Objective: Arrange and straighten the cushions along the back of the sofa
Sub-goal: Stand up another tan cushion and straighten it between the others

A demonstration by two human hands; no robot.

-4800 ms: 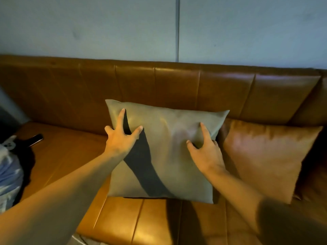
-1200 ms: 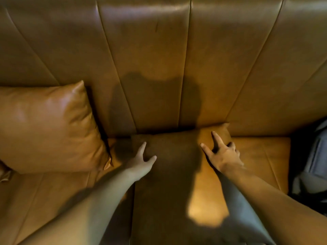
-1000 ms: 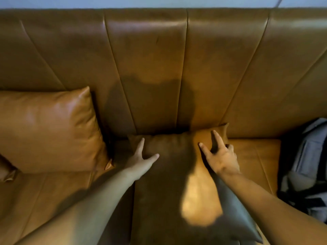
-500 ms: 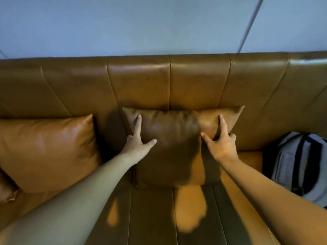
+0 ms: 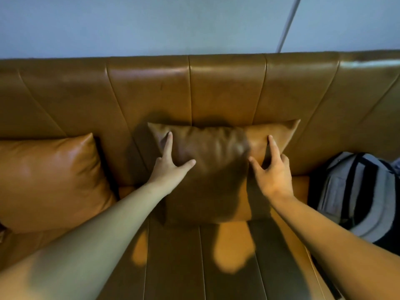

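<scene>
Tan leather covers everything here: the sofa (image 5: 227,87), its channelled backrest, and both cushions propped along it. The middle cushion (image 5: 218,169) stands upright on the seat, leaning against the backrest, its top corners poking out to either side and most of its face darkened by the person's shadow. The left hand (image 5: 171,169) lies flat on the cushion's upper left part, index finger stretched up toward the top edge and thumb splayed out to the right, the other fingers tucked out of sight at the cushion's left side. The right hand (image 5: 272,169) presses the upper right part in mirror fashion, index finger pointing up, thumb spread leftward, remaining fingers curled around or behind the right edge; I cannot tell how firmly either hand is gripping. Both hands are spread wide on the leather rather than closed.

To the left, a second cushion (image 5: 49,180) leans on the backrest, shinier and brighter, with a narrow gap between it and the middle one. On the right end of the seat sits a grey and black backpack (image 5: 355,195), just beside the cushion's right side. A pale blue-grey wall (image 5: 173,24) rises behind the sofa.
</scene>
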